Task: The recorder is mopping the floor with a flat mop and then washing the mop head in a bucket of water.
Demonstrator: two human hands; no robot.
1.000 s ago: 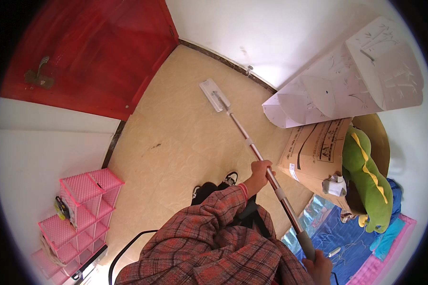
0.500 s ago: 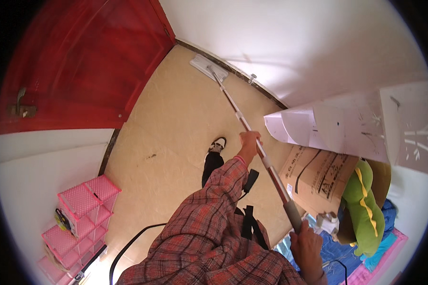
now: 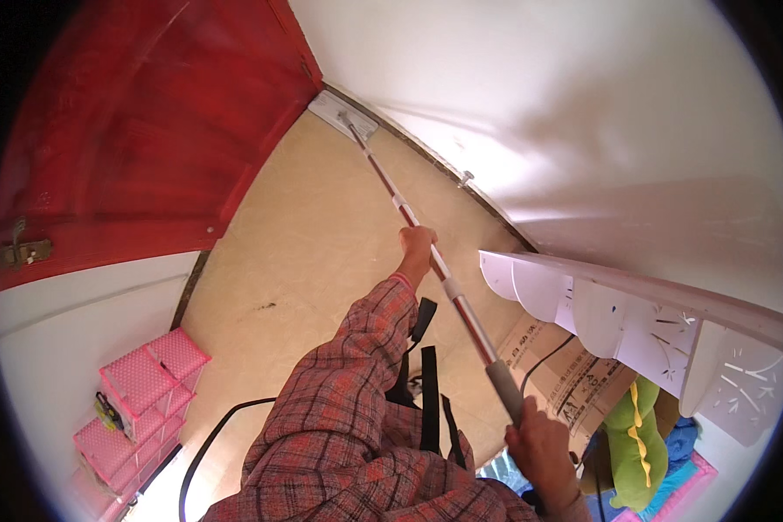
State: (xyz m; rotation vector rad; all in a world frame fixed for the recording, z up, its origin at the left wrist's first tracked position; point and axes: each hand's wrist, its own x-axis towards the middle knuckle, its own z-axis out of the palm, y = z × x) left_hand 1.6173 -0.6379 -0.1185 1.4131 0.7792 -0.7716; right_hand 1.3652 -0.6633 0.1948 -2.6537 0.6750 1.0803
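The flat mop [image 3: 470, 321] looks light and stiff; fingers of the left hand [image 3: 418, 245] grip mid-pole, the right hand's [image 3: 538, 444] seemingly clasp the grey handle [image 3: 504, 391], both sound holds.

- A red door [image 3: 139, 139] with a metal handle [image 3: 28, 252] fills the upper left.
- Pink tiered shelves [image 3: 139, 378] stand below.
- A green plush toy [image 3: 655, 444] and cardboard box [image 3: 576, 383] crowd the lower right.

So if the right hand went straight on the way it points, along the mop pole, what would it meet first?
Probably the left hand, wrapped around the pole farther up toward the mop head; depth is hard to judge.
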